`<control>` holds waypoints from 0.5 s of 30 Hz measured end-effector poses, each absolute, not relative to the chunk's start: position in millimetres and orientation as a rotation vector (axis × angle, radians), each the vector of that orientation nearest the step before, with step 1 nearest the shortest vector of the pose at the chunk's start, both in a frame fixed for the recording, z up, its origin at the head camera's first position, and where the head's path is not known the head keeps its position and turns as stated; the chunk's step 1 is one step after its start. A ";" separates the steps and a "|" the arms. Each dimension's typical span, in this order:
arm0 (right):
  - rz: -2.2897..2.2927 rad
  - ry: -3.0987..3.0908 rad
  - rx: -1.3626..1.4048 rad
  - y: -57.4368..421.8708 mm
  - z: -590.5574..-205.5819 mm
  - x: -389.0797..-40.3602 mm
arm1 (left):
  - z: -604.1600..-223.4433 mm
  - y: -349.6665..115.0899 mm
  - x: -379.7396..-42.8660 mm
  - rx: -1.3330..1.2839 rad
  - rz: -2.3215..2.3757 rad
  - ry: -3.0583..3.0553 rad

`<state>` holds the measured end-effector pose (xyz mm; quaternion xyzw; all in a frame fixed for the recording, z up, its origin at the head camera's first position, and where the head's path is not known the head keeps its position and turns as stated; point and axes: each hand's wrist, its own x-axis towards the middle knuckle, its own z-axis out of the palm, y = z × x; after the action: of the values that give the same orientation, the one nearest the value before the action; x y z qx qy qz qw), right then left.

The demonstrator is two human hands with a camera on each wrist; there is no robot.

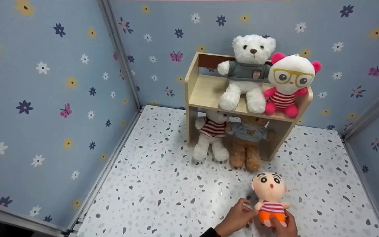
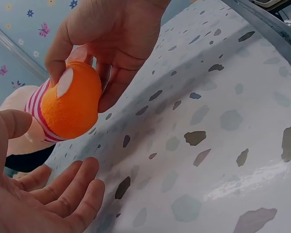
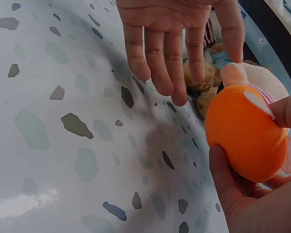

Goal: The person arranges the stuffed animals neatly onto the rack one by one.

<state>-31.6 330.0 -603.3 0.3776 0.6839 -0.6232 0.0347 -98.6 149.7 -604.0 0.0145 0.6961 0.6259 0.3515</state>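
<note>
A plush doll [image 1: 269,189] with a big round head, striped top and orange shorts is near the front of the floor, facing up. My right hand [image 1: 285,226] grips it low down by the shorts, thumb across the front and fingers behind, as the left wrist view also shows around the orange bottom [image 2: 75,109]. My left hand [image 1: 238,216] is at the doll's other side, its thumb close by the small arm. In the right wrist view the left hand's fingers [image 3: 157,60] extend loosely apart, holding nothing.
Behind stands a two-tier wooden shelf [image 1: 206,89]. On top sit a white teddy bear [image 1: 247,72] and a pink-eared panda plush [image 1: 290,82]. Below are a white bear in stripes [image 1: 212,131] and a brown bear [image 1: 245,148]. Flowered panels [image 1: 61,131] wall in the speckled floor [image 1: 150,184].
</note>
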 end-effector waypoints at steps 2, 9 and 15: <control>-1.947 2.100 1.144 325.0 -601.4 -31.9 | -601.1 150.8 -97.4 0.008 1.624 1.814; -1.993 2.137 1.038 308.2 -596.1 -32.5 | -601.4 149.2 -95.4 0.014 1.649 1.815; -1.990 2.130 1.004 299.9 -596.6 -33.1 | -602.4 144.5 -92.4 0.047 1.680 1.791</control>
<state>-33.1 299.9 -596.6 0.3254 0.6906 -0.6452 0.0293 -92.4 144.5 -602.4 0.0180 0.6867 0.6444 0.3361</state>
